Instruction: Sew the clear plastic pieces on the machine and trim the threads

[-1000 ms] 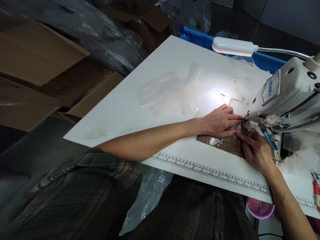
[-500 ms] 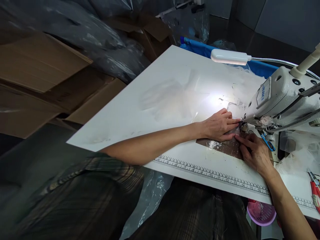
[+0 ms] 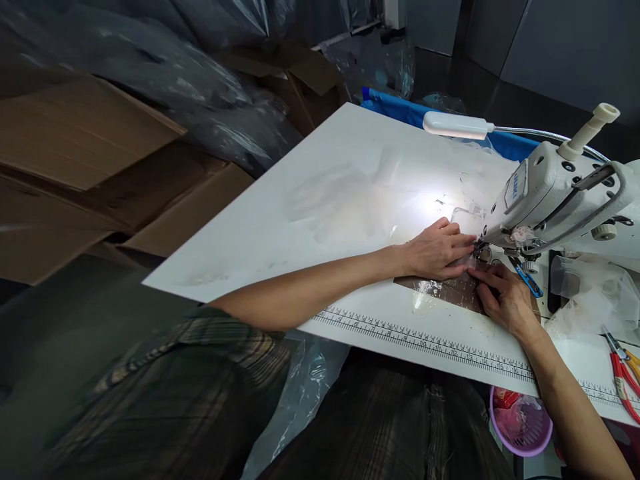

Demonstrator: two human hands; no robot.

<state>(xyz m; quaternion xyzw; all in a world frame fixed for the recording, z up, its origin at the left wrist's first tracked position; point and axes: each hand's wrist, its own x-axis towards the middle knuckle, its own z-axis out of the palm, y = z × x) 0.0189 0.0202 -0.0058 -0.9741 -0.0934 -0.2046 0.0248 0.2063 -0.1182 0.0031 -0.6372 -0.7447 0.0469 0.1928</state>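
My left hand (image 3: 435, 251) lies flat, fingers stretched toward the needle area of a white sewing machine (image 3: 543, 180). Under its fingers is a small piece of sheer pale fabric (image 3: 466, 259), mostly covered. My right hand (image 3: 506, 299) rests just to the right, index finger pointing at the left fingertips and touching the fabric's edge. Its thumb is apart from that finger, and the other fingers are bent. Both hands are over a brown, shiny plate (image 3: 450, 292) on the white table (image 3: 240, 247). The needle and presser foot are largely hidden by the left fingertips.
A blue-handled tool (image 3: 529, 279) lies beside the machine head. Sheer white fabric (image 3: 590, 293) is heaped at right, near red-handled pliers (image 3: 620, 377). A lamp (image 3: 457, 125) shines above. A purple basket (image 3: 527, 443) hangs below the ruler edge; cardboard boxes (image 3: 75, 133) stand left.
The view has shifted slightly, so the machine and tools at right sit further left in the picture. Both hands keep nearly the same place at the needle area.
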